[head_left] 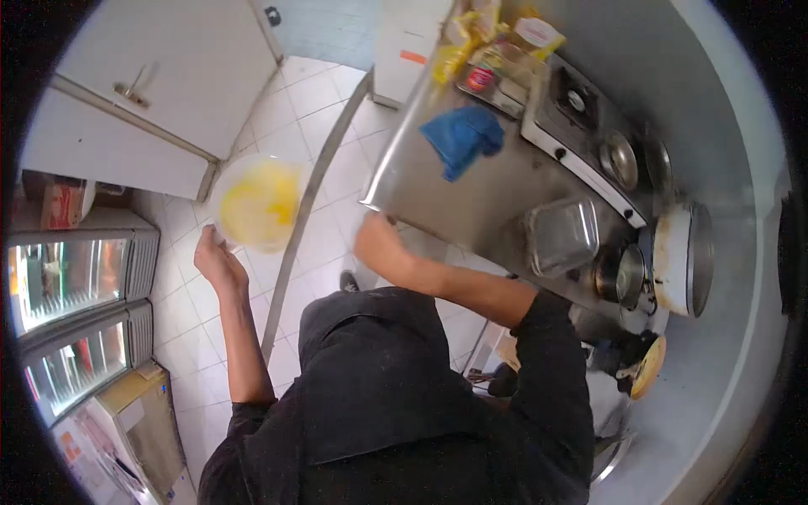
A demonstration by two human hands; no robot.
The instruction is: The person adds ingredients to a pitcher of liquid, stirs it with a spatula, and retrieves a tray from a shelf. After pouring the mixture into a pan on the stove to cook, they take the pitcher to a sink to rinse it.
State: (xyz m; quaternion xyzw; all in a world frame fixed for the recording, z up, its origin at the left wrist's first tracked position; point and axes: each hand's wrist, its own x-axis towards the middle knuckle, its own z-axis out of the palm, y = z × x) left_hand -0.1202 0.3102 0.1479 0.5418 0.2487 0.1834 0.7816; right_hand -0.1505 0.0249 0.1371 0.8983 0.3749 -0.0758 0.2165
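Observation:
My left hand (217, 261) is raised out over the tiled floor and holds a pale, translucent bowl (257, 202) by its rim. The bowl is blurred and has yellow liquid inside. My right hand (379, 242) is at the near corner of the steel counter (446, 198), seen from the back with the fingers curled under. Whether it holds anything is hidden. Both arms come out of black sleeves.
On the counter lie a blue cloth (463, 139) and a square steel container (560, 236), beside a gas stove (589, 126) and a large pot (682, 257). Packets (497, 42) crowd the far end. Glass-front fridges (76, 286) and a cardboard box (143, 412) stand at left.

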